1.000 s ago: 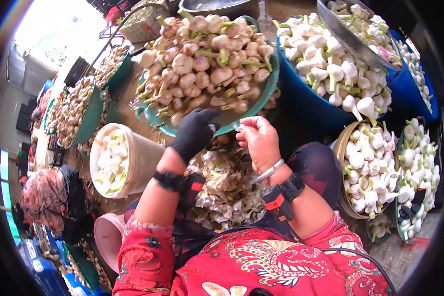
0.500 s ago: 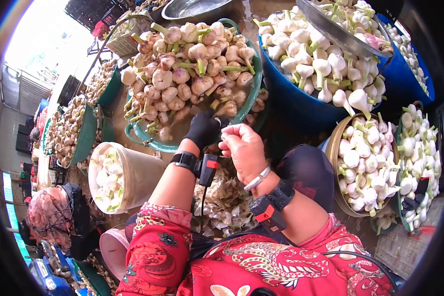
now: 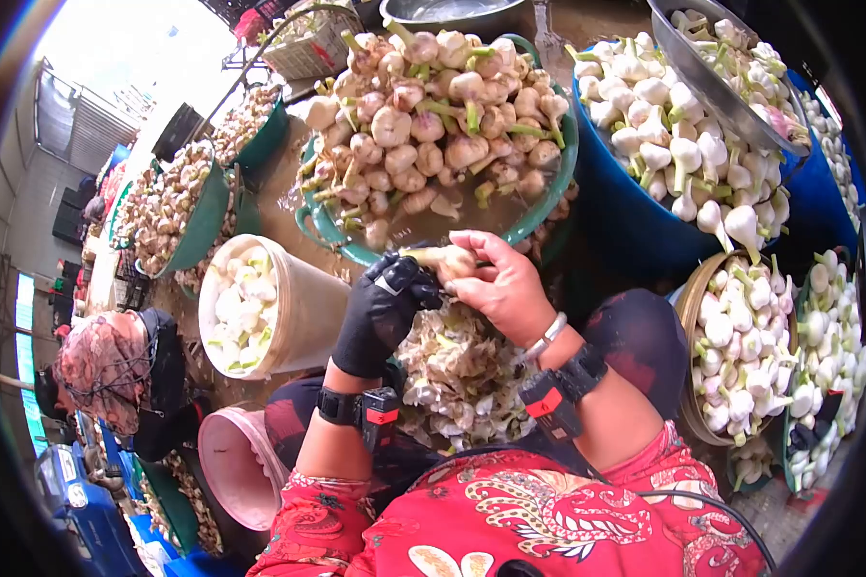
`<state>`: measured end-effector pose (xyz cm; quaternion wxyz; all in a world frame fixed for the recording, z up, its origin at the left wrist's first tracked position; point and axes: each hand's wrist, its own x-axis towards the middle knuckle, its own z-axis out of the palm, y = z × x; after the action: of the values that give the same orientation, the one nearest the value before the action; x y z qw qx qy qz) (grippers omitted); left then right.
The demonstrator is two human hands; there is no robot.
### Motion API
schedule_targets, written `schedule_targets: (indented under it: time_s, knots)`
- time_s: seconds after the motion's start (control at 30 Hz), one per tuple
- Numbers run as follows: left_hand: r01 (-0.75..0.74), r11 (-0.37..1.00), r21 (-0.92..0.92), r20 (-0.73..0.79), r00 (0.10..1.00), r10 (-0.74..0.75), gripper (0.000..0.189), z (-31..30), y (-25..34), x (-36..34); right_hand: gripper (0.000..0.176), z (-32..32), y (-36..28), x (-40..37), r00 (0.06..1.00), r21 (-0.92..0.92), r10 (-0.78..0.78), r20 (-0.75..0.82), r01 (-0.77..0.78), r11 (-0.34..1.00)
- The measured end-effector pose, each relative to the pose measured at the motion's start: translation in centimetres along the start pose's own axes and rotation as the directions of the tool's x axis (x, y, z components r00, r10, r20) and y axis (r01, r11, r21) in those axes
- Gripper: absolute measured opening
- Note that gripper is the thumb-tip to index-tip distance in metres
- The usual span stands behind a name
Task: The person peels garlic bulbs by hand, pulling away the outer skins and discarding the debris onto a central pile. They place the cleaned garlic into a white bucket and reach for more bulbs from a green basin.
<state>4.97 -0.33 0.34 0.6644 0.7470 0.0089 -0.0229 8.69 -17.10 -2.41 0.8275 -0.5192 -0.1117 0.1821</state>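
A garlic bulb (image 3: pixel 449 261) with a stubby stem is held between my two hands, just in front of the green tub (image 3: pixel 566 188) heaped with unpeeled garlic. My left hand (image 3: pixel 387 308), in a black glove, has its fingers closed at the stem end, and a shiny metal piece shows at the glove's thumb. The bare fingers and thumb of my right hand (image 3: pixel 513 296) pinch the bulb from the other side. Below both hands lies a pile of loose garlic skins (image 3: pixel 462 377).
To the left stand a white bucket (image 3: pixel 303 308) of peeled garlic and a pink bucket (image 3: pixel 236 471). A blue tub (image 3: pixel 611 183) and a tan bucket (image 3: pixel 688 332), both full of white bulbs, are at the right. Another person (image 3: pixel 115 361) is at lower left.
Both hands have drawn back from the green tub toward my body. A garlic bulb now shows between them. The view has shifted, moving the tubs rightward.
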Motion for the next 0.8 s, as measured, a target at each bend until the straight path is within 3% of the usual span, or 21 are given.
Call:
schedule_targets:
  time_s: [0.03, 0.07, 0.1, 0.17, 0.2, 0.23, 0.27, 0.3, 0.33, 0.37, 0.43, 0.5, 0.6, 0.7, 0.8]
  knots:
    - [0.039, 0.956, -0.29, -0.022, 0.999, -0.047, 0.029, 0.6, -0.5, -0.5, 0.052, 0.1, 0.7, 0.0, 0.998, 0.071, 0.044, 0.037, -0.046, 0.996]
    - [0.063, 0.83, -0.555, -0.032, 0.995, -0.096, 0.03, 0.9, -0.9, -1.0, 0.053, 0.2, 0.7, -0.1, 0.995, 0.037, 0.072, 0.068, -0.074, 0.997]
    - [0.068, 0.824, -0.563, -0.033, 0.994, -0.104, 0.03, 0.7, -1.2, -1.5, 0.054, 0.5, 0.7, -0.4, 0.99, 0.005, 0.099, 0.099, -0.1, 0.995]
    - [0.017, 0.945, -0.328, -0.085, 0.995, -0.047, 0.03, 0.1, -1.6, -2.2, 0.055, 0.8, 1.5, -0.9, 0.99, 0.019, 0.054, 0.128, -0.057, 0.998]
    - [-0.119, 0.975, -0.187, -0.125, 0.988, 0.096, 0.025, 0.3, -2.0, -2.2, 0.058, 1.0, 1.1, -1.0, 0.982, -0.298, -0.116, 0.152, 0.158, 0.941]
    - [-0.139, 0.972, -0.191, -0.126, 0.985, 0.116, 0.025, -0.1, -1.7, -2.4, 0.062, 1.1, 0.6, -0.9, 0.933, -0.573, -0.274, 0.232, 0.359, 0.737]
    - [-0.336, 0.9, 0.279, -0.039, 0.932, 0.361, 0.024, -0.7, -1.1, -2.7, 0.066, 1.2, 1.4, -0.9, 0.92, -0.547, -0.323, 0.221, 0.391, 0.74]
    - [-0.48, 0.57, 0.666, 0.134, 0.83, 0.542, 0.022, -1.2, -0.4, -2.7, 0.065, 1.5, 1.2, -1.1, 0.918, -0.577, -0.341, 0.202, 0.393, 0.716]
    - [-0.349, 0.854, 0.386, -0.084, 0.908, 0.41, 0.022, -1.1, -1.7, -3.0, 0.063, 1.5, 1.8, -1.1, 0.936, -0.547, -0.299, 0.186, 0.351, 0.76]
    - [-0.201, 0.98, 0.013, -0.211, 0.957, 0.199, 0.021, -1.0, -3.2, -3.4, 0.059, 1.7, 2.3, -1.1, 0.959, -0.497, -0.234, 0.159, 0.282, 0.821]
    - [-0.047, 0.972, -0.231, -0.267, 0.963, -0.016, 0.023, -1.0, -2.5, -3.6, 0.053, 1.8, 3.9, -1.1, 0.978, -0.341, -0.132, 0.164, 0.182, 0.922]
    - [0.009, 0.941, -0.339, -0.182, 0.98, -0.075, 0.023, -1.3, -2.4, -4.4, 0.047, 3.0, 2.5, -2.0, 0.99, -0.092, 0.043, 0.137, -0.03, 0.995]
    - [0.068, 0.896, -0.438, -0.079, 0.99, -0.114, 0.022, -1.7, -1.6, -5.9, 0.04, 3.4, 1.8, -2.9, 0.968, 0.143, 0.238, 0.084, -0.248, 0.958]
    - [0.049, 0.892, -0.449, -0.053, 0.995, -0.082, 0.023, -2.2, -2.2, -7.0, 0.04, 4.1, 1.2, -3.7, 0.952, 0.125, 0.291, 0.1, -0.302, 0.945]
    - [0.0, 0.89, -0.455, -0.068, 0.997, -0.034, 0.023, -2.9, -2.4, -7.7, 0.044, 5.0, 1.6, -4.3, 0.969, 0.043, 0.22, 0.112, -0.226, 0.973]
